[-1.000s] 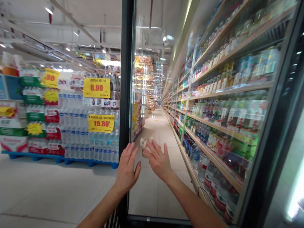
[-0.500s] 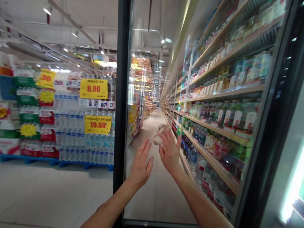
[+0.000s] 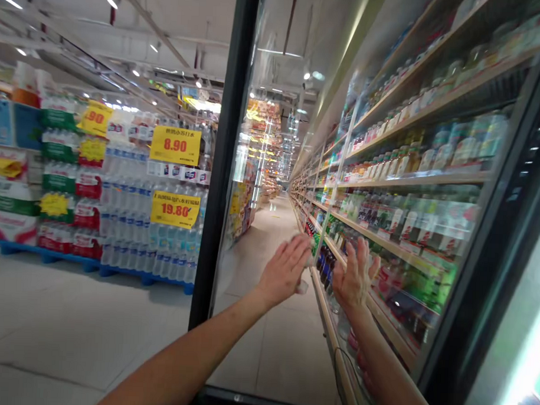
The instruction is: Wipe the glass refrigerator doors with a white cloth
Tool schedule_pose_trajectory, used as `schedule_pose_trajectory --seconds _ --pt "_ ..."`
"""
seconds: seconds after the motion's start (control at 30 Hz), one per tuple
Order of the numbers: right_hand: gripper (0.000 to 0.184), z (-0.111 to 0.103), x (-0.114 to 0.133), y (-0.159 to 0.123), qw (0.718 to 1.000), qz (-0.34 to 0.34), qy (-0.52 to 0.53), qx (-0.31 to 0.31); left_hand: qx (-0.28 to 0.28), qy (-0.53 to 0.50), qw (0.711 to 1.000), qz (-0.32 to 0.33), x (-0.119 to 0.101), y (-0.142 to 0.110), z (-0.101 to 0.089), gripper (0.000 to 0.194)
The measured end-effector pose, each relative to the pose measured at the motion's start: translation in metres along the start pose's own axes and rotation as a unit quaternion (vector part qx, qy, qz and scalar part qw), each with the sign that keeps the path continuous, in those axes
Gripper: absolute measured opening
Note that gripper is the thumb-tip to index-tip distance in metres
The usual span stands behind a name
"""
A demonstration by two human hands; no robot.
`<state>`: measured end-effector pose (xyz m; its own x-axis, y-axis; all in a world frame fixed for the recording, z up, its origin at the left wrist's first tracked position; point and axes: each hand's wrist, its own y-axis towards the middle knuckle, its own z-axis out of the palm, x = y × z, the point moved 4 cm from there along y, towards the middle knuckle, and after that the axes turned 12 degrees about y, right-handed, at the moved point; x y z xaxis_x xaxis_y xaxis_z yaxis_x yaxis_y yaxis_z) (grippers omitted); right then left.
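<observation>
My left hand (image 3: 286, 269) lies across the glass door (image 3: 251, 225) with its fingers together over a crumpled whitish cloth (image 3: 310, 258). Only the cloth's edges show past the fingertips and below the palm. To the right of it, my right hand (image 3: 353, 279) is raised at the glass with fingers spread and nothing in it. Whether its palm touches the pane cannot be made out. A black frame (image 3: 227, 154) borders the door.
Shelves of bottled drinks (image 3: 413, 172) show in the glass on the right. Left of the door, packs of bottled water (image 3: 128, 215) stand on a blue pallet (image 3: 147, 277), with yellow price signs (image 3: 175, 145). A bright light strip (image 3: 524, 353) glows at the lower right.
The cloth, earlier at my right hand's fingertips, is now under my left hand. Both hands have moved right across the glass. The view has tilted.
</observation>
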<state>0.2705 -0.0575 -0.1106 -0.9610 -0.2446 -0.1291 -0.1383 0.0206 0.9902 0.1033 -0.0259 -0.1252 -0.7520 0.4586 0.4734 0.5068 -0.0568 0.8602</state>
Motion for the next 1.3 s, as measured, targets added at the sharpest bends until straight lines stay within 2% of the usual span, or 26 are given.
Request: schedule_pose_trajectory --seconds 0.07,0.13,0.2,0.23,0.33,0.37,0.4,0.43,0.5,0.57,0.63,0.7,0.73,0.77,0.8,0.83,0.93,0.97,1.0,1.03,1.1,1.13,1.17,1.2,1.23,1.3 --pt "0.051 0.000 -0.003 0.001 1.000 0.001 -0.014 0.005 0.028 -0.001 0.983 0.180 -0.017 -0.016 0.001 0.047" --pt "0.048 0.002 -0.003 -0.001 1.000 -0.011 -0.017 0.012 0.051 0.004 0.957 0.286 -0.016 -0.026 -0.001 0.047" --pt "0.047 0.003 -0.004 -0.006 1.000 -0.015 -0.015 0.007 0.057 0.026 0.964 0.260 0.008 -0.020 -0.004 0.048" --pt "0.046 0.004 -0.004 -0.007 1.000 -0.014 -0.013 0.002 0.051 0.041 0.975 0.212 0.026 -0.013 -0.007 0.048" --pt "0.045 0.005 -0.005 -0.009 1.000 -0.004 -0.012 -0.005 -0.023 0.101 0.995 -0.010 0.080 0.000 -0.018 0.048" --pt "0.045 0.005 -0.005 -0.009 1.000 0.000 -0.013 -0.003 -0.032 0.108 0.993 -0.038 0.088 -0.002 -0.020 0.049" --pt "0.045 0.005 -0.004 -0.009 1.000 0.001 -0.013 0.000 -0.026 0.106 0.994 -0.021 0.088 -0.007 -0.020 0.048" --pt "0.046 0.005 -0.004 -0.008 1.000 0.002 -0.014 0.002 -0.008 0.096 0.995 0.035 0.082 -0.013 -0.019 0.048" --pt "0.047 0.005 -0.003 -0.008 1.000 -0.001 -0.015 0.004 0.031 0.067 0.977 0.197 0.061 -0.028 -0.016 0.049" --pt "0.048 0.004 -0.003 -0.008 1.000 -0.008 -0.017 0.003 0.053 0.055 0.955 0.286 0.049 -0.033 -0.014 0.049" --pt "0.049 0.005 -0.003 -0.008 1.000 -0.010 -0.021 0.004 0.044 0.072 0.966 0.243 0.058 -0.019 -0.014 0.048" --pt "0.048 0.005 -0.003 -0.009 1.000 -0.010 -0.023 0.003 0.008 0.102 0.990 0.102 0.080 0.003 -0.017 0.047" --pt "0.047 0.006 -0.003 -0.009 1.000 -0.009 -0.023 0.002 -0.017 0.115 0.993 0.024 0.090 0.011 -0.019 0.046" --pt "0.046 0.006 -0.003 -0.009 1.000 -0.008 -0.023 0.002 -0.034 0.122 0.992 -0.018 0.094 0.016 -0.019 0.045" --pt "0.046 0.006 -0.003 -0.009 1.000 -0.007 -0.023 0.001 -0.037 0.120 0.992 -0.019 0.093 0.017 -0.019 0.046" --pt "0.045 0.006 -0.003 -0.009 1.000 -0.007 -0.023 0.001 -0.024 0.110 0.993 0.024 0.087 0.016 -0.017 0.048" --pt "0.047 0.006 -0.003 -0.008 1.000 -0.008 -0.021 0.007 0.040 0.062 0.965 0.251 0.059 0.003 -0.012 0.049" --pt "0.047 0.006 -0.003 -0.008 1.000 -0.009 -0.021 0.008 0.048 0.054 0.956 0.284 0.058 0.002 -0.013 0.048" --pt "0.048 0.005 -0.003 -0.008 1.000 -0.011 -0.021 0.009 0.044 0.054 0.957 0.281 0.062 0.005 -0.014 0.046" --pt "0.048 0.005 -0.003 -0.008 1.000 -0.012 -0.021 0.010 0.029 0.059 0.968 0.241 0.071 0.012 -0.016 0.046" --pt "0.049 0.005 -0.004 -0.009 1.000 -0.012 -0.020 0.010 -0.014 0.082 0.993 0.081 0.100 0.028 -0.020 0.046" --pt "0.049 0.006 -0.004 -0.009 1.000 -0.011 -0.020 0.010 -0.034 0.092 0.995 -0.003 0.112 0.033 -0.023 0.046" --pt "0.049 0.006 -0.004 -0.009 1.000 -0.010 -0.019 0.011 -0.044 0.097 0.993 -0.049 0.119 0.034 -0.024 0.046" --pt "0.049 0.006 -0.004 -0.009 1.000 -0.008 -0.019 0.010 -0.038 0.093 0.994 -0.049 0.118 0.032 -0.023 0.047" --pt "0.049 0.006 -0.004 -0.009 1.000 -0.007 -0.018 0.008 -0.014 0.082 0.997 -0.001 0.110 0.027 -0.020 0.047" --pt "0.048 0.006 -0.004 -0.009 1.000 -0.008 -0.019 0.005 0.058 0.045 0.982 0.176 0.083 0.010 -0.013 0.044"
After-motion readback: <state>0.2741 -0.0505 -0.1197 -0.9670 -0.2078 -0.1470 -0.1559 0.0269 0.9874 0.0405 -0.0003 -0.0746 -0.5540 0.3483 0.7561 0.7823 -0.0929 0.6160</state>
